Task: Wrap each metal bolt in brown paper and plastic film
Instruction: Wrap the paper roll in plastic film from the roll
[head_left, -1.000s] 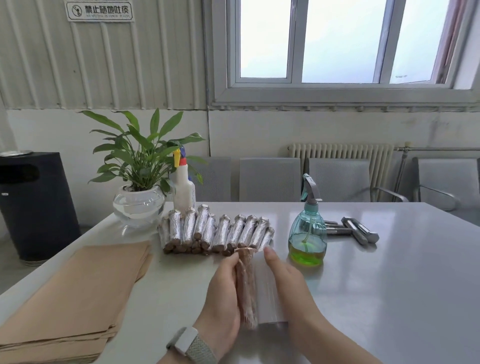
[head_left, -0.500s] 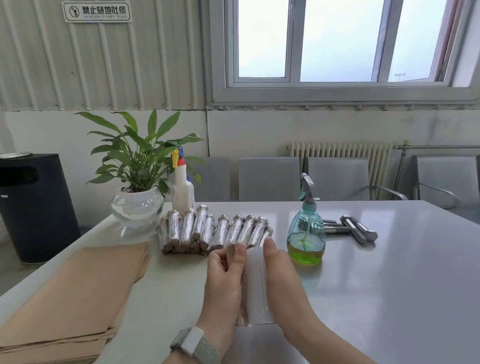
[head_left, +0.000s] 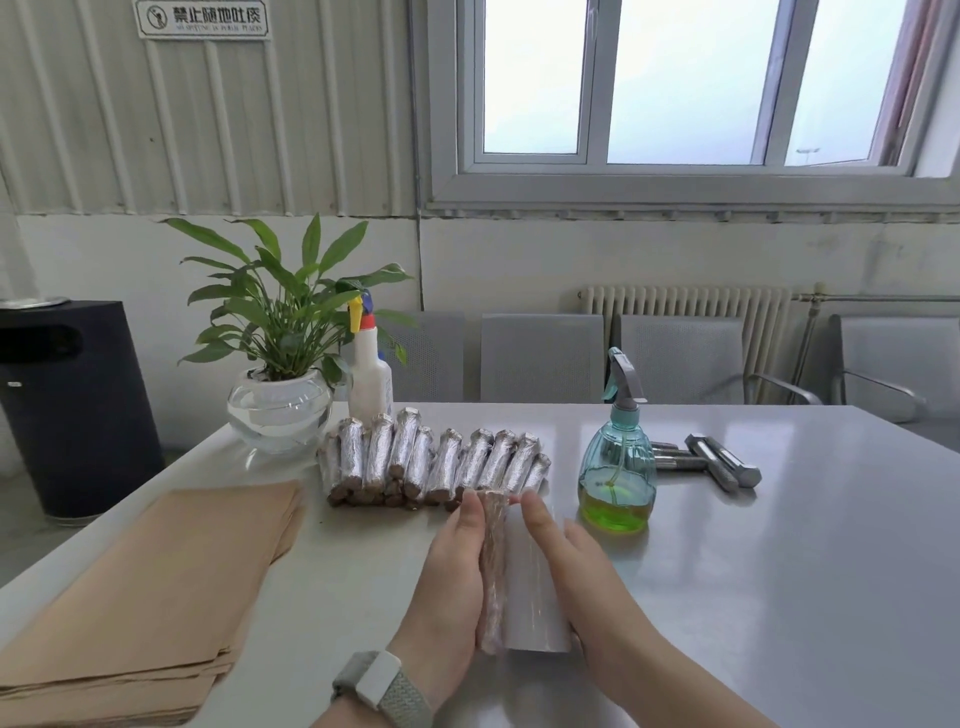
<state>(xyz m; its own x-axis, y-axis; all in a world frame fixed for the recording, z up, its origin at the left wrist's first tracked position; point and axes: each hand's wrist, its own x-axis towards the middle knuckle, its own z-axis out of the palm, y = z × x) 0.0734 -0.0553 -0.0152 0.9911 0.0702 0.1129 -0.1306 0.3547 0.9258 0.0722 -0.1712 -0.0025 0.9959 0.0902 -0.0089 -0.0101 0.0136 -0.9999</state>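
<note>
**A:** Mid-roll on the worktop (head_left: 779, 571), just this side of the green spray bottle (head_left: 617, 467). Left hand (head_left: 452, 577) laid flat along the paper-wrapped bolt (head_left: 492, 566), fingers straight, pressing it sideways. Right hand (head_left: 576, 566) spread flat too, pinning the plastic film (head_left: 530, 592) down beside it. No pinching anywhere.

**B:** Looks slippery though. Could wrinkle or fold on itself if the right hand lifts early. Could also roll crooked and leave the brown paper poking out one end.

**A:** Yep. Also tight on space: finished wrapped bolts (head_left: 431, 457) left of the bottle, almost touching the fingertips. Might nudge that pile. Bare bolts (head_left: 722, 462) waiting behind the bottle.
</note>
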